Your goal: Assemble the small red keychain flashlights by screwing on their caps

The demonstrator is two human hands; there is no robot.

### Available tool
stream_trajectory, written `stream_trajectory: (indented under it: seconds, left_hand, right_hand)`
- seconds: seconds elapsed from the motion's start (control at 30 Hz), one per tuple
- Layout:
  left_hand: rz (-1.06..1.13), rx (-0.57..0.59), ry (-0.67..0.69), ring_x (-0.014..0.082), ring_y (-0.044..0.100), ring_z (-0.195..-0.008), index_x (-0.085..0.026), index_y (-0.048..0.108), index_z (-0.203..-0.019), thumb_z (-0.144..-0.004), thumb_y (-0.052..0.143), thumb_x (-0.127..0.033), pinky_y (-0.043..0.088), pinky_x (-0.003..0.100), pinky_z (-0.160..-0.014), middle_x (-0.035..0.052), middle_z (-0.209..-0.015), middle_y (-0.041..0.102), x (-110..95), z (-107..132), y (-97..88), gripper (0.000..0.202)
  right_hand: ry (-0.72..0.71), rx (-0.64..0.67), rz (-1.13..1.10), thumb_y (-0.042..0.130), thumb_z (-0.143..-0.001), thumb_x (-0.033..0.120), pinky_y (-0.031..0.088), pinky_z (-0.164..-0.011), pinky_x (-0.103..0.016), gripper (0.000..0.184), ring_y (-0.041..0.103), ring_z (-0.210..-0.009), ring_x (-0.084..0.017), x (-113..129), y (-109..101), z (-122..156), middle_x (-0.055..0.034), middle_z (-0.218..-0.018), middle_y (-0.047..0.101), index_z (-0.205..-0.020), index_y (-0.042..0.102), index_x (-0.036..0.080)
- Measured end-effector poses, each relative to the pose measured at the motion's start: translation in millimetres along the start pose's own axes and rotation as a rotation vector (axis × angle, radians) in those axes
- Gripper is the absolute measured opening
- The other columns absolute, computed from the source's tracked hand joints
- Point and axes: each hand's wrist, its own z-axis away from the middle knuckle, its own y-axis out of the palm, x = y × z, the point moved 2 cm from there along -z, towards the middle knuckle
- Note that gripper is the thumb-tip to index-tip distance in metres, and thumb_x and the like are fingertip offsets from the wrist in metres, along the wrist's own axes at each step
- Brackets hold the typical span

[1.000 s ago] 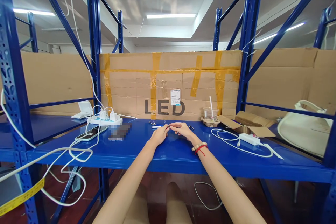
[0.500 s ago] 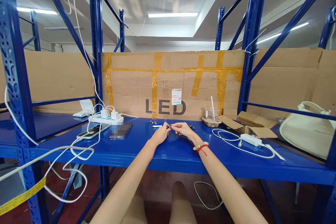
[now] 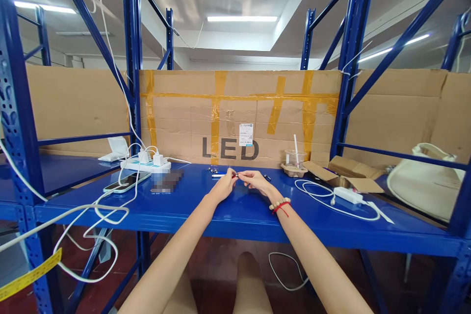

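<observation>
Both my hands meet over the middle of the blue shelf [image 3: 235,216]. My left hand [image 3: 224,185] pinches one end of a small dark, thin part [image 3: 238,175], too small to name. My right hand [image 3: 256,181], with a bead bracelet and red string at the wrist, pinches the other end. Just behind the hands lie a few small metal parts and a white pen-like stick [image 3: 218,174].
A white power strip [image 3: 147,164] with plugs, a phone [image 3: 123,184] and white cables [image 3: 106,211] lie at left. A plastic cup with straw [image 3: 295,159], open cardboard box [image 3: 349,174], white adapter with cable [image 3: 348,195] and cream bag [image 3: 425,184] are at right. A taped cardboard wall [image 3: 239,113] stands behind.
The hands have stayed together on the small part, lifting slightly. The view shifted a little as my head moved.
</observation>
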Motion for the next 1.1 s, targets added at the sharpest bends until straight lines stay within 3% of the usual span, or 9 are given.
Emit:
stream_trajectory:
  seconds: [0.43,0.57,0.9,1.1]
  left_hand:
    - [-0.072,0.032,0.022,0.0167,0.056,-0.072,-0.017,0.032,-0.107,-0.087,0.031,-0.016,0.044,0.029,-0.068,0.0035,-0.077,0.054,-12.5,4.7,-4.4,0.02]
    - [-0.102,0.049,0.037,0.0185,0.058,-0.08,-0.018,0.033,-0.107,-0.086,0.034,-0.015,0.044,0.03,-0.072,0.0063,-0.086,0.057,-13.0,4.9,-5.3,0.022]
    - [-0.149,0.065,0.049,0.0191,0.058,-0.083,-0.019,0.035,-0.106,-0.086,0.033,-0.015,0.044,0.031,-0.073,0.0066,-0.086,0.059,-11.9,5.1,-5.8,0.021]
    - [-0.164,0.072,0.032,0.0194,0.058,-0.086,-0.019,0.036,-0.104,-0.085,0.034,-0.014,0.044,0.03,-0.074,0.0082,-0.091,0.059,-11.2,4.5,-4.4,0.019]
  right_hand:
    - [0.051,0.044,-0.075,0.074,-0.059,0.033,0.036,-0.043,-0.013,0.026,0.046,-0.049,-0.004,5.1,1.3,6.1,0.0019,-0.062,0.057,-0.079,0.069,0.018]
    - [0.062,0.059,-0.083,0.075,-0.058,0.032,0.036,-0.043,-0.013,0.027,0.046,-0.05,-0.004,5.2,1.1,7.3,0.0015,-0.063,0.058,-0.079,0.069,0.018]
    - [0.06,0.083,-0.078,0.075,-0.058,0.033,0.035,-0.043,-0.014,0.023,0.044,-0.048,-0.003,4.2,1.2,5.8,0.0035,-0.055,0.052,-0.073,0.068,0.016]
    - [0.07,0.082,-0.062,0.075,-0.058,0.034,0.034,-0.041,-0.014,0.024,0.044,-0.048,-0.004,4.0,0.7,4.2,0.0018,-0.059,0.056,-0.071,0.068,0.016]
